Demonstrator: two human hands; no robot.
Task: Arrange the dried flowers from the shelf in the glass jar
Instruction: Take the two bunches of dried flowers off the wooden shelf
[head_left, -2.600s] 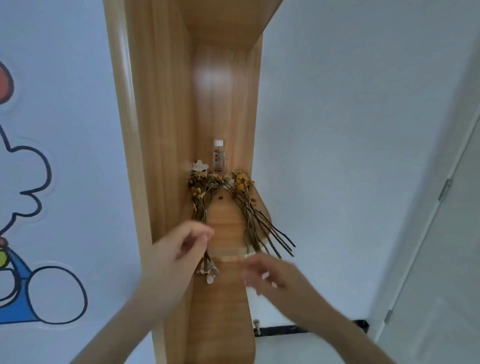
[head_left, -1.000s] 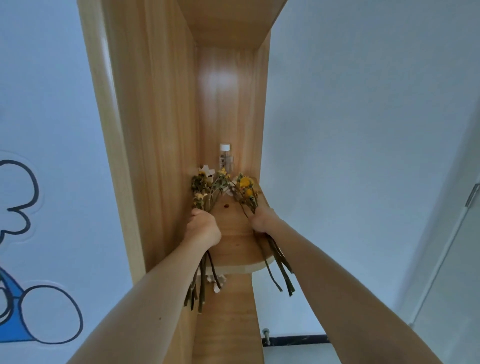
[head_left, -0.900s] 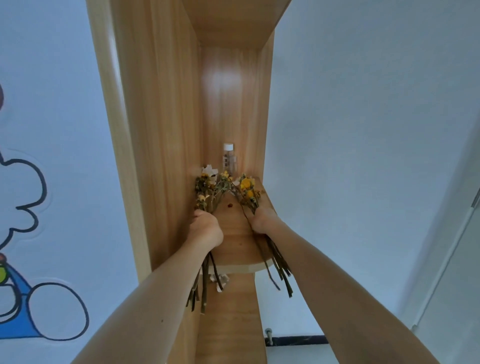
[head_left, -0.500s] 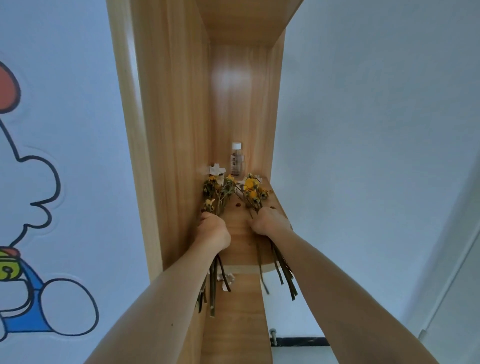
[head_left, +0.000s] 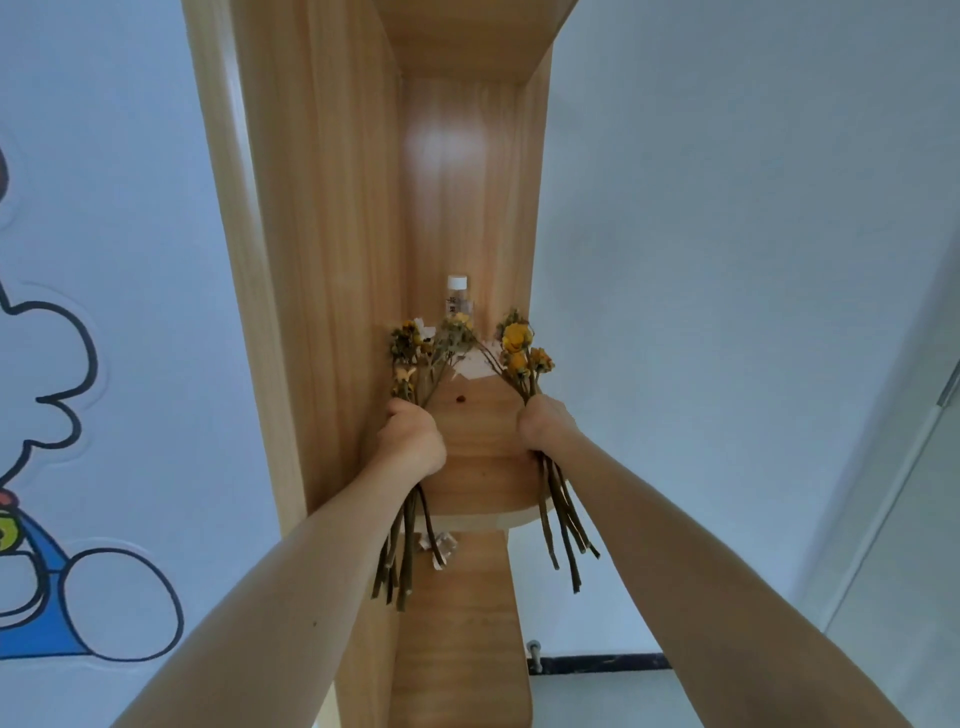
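My left hand (head_left: 412, 439) grips a bunch of dried flowers (head_left: 415, 348) by the stems, the cut ends hanging below my wrist. My right hand (head_left: 545, 428) grips a second bunch with yellow heads (head_left: 519, 345), its stems trailing past the shelf's front edge. Both bunches are held over the wooden shelf board (head_left: 480, 467). A small clear glass jar with a white cap (head_left: 458, 299) stands upright at the back of the shelf, behind the flower heads.
The shelf sits in a narrow wooden unit with a tall side panel (head_left: 322, 260) on the left and a lower board (head_left: 457, 623) beneath. White scraps (head_left: 472, 366) and a red speck lie on the shelf. Pale walls flank the unit; a cartoon painting is at left.
Both hands went from reaching toward the shelf to gripping one bunch each. Over the last second the bunches have lifted slightly and spread apart.
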